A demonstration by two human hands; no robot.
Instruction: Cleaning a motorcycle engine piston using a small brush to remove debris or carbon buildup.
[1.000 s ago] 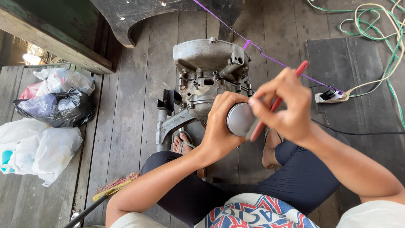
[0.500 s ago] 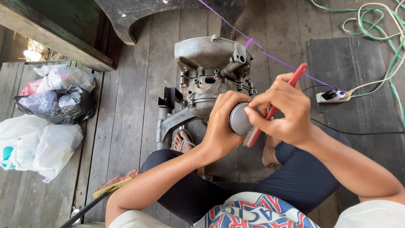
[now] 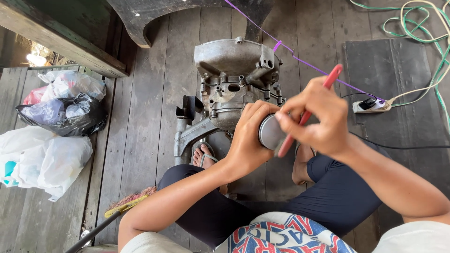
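Observation:
My left hand (image 3: 251, 136) grips a round grey metal part (image 3: 272, 132) with a flat face, held up in front of me. My right hand (image 3: 316, 117) holds a red stick-like tool (image 3: 307, 112) like a pen, its lower end resting against the part's face. Just beyond both hands a grey metal engine block (image 3: 232, 79) stands on the wooden plank floor (image 3: 140, 117), with a metal bracket (image 3: 192, 133) at its lower left. I sit cross-legged; my feet show under my hands.
Plastic bags (image 3: 51, 136), white and black, lie at the left. A white power strip (image 3: 370, 105) and green and white cables (image 3: 422, 28) are at the right by a dark mat (image 3: 393, 70). A purple string (image 3: 300, 61) crosses behind the engine. A broom (image 3: 122, 206) lies at lower left.
My right hand has shifted slightly with the red tool across the round part's face. My left hand keeps its hold on the part.

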